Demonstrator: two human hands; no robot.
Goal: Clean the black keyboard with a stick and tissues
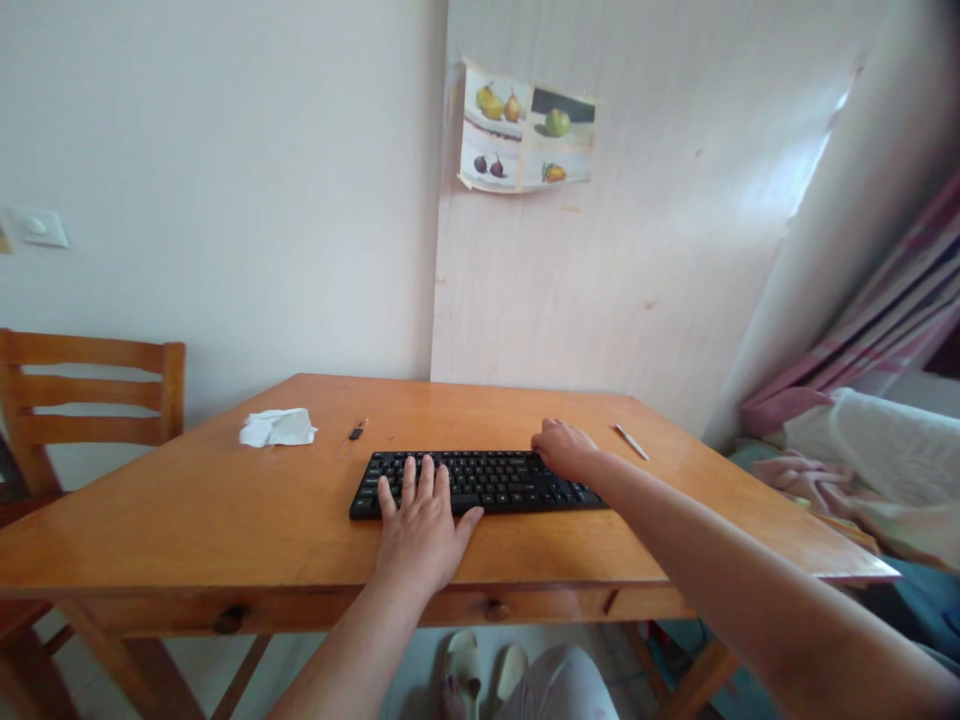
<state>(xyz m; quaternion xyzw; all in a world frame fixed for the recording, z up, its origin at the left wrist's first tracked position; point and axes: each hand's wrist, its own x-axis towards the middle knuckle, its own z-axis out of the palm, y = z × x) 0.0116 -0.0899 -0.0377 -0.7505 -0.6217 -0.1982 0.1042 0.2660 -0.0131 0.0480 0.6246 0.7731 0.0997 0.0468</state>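
A black keyboard lies flat on the orange-brown wooden table, near its front edge. My left hand rests palm down over the keyboard's left part, its fingers spread across the keys and the thumb pointing right. Over the right part of the keyboard, at its back edge, is my right hand. Its fingers are curled and their tips are mostly hidden behind the hand, so what they touch is unclear.
Crumpled white tissue and a small black object lie left of the keyboard. A white pen is at the back right. A wooden chair stands left; bedding is at the right.
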